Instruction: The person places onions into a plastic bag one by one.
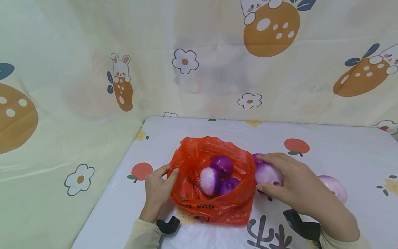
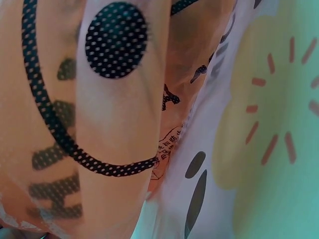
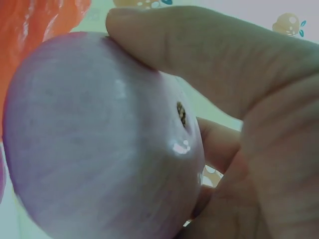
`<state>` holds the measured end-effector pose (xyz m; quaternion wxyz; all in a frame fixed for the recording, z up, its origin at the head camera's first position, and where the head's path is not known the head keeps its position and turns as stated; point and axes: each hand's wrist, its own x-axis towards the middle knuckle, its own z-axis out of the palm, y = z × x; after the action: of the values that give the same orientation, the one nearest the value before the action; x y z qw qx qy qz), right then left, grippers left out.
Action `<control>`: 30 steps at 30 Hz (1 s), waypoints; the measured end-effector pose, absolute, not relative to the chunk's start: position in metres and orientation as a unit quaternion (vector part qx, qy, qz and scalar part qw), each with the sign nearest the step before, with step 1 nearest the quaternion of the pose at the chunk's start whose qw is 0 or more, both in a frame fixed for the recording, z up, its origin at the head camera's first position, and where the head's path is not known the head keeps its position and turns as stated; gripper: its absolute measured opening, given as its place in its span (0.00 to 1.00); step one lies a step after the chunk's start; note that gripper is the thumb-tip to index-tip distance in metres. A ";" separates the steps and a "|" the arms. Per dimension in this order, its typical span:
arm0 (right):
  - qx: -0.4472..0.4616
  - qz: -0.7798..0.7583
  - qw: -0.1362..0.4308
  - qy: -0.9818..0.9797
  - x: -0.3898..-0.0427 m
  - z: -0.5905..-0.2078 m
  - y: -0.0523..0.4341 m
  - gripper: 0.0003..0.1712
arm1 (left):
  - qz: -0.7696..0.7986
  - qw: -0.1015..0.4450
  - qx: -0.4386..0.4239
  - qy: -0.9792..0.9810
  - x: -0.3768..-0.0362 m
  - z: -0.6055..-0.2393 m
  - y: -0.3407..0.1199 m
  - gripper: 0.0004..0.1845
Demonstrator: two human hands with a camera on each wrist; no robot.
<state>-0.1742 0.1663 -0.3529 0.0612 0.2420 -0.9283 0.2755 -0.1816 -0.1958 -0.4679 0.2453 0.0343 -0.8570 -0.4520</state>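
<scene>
A red plastic bag with black print stands with its mouth spread, and three purple onions lie inside. My left hand pinches the bag's left rim between thumb and fingers. Orange-tinted, printed bag plastic fills much of the left wrist view. Just off the bag's right side, my right hand grips a pale purple onion. In the right wrist view the thumb lies over this onion, whose brown root spot faces the palm. Another purple onion shows partly behind it.
One more pale onion rests on the table beyond my right wrist, partly hidden by the arm. A white patterned cloth covers the table. Printed curtains hang behind and along the left side.
</scene>
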 end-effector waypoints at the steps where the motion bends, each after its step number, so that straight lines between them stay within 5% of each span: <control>1: 0.244 0.278 0.063 -0.927 -0.175 -0.352 0.164 0.43 | -0.452 0.246 0.035 -0.857 -0.181 -0.468 -0.196 0.13; 30: 0.279 0.340 0.076 -0.895 -0.190 -0.380 0.132 0.41 | -0.454 0.247 0.029 -0.856 -0.183 -0.471 -0.197 0.13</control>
<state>-0.1899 0.1315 -0.3800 0.0761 0.2792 -0.8947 0.3403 -0.1828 -0.1970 -0.4706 0.2467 0.0295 -0.8557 -0.4539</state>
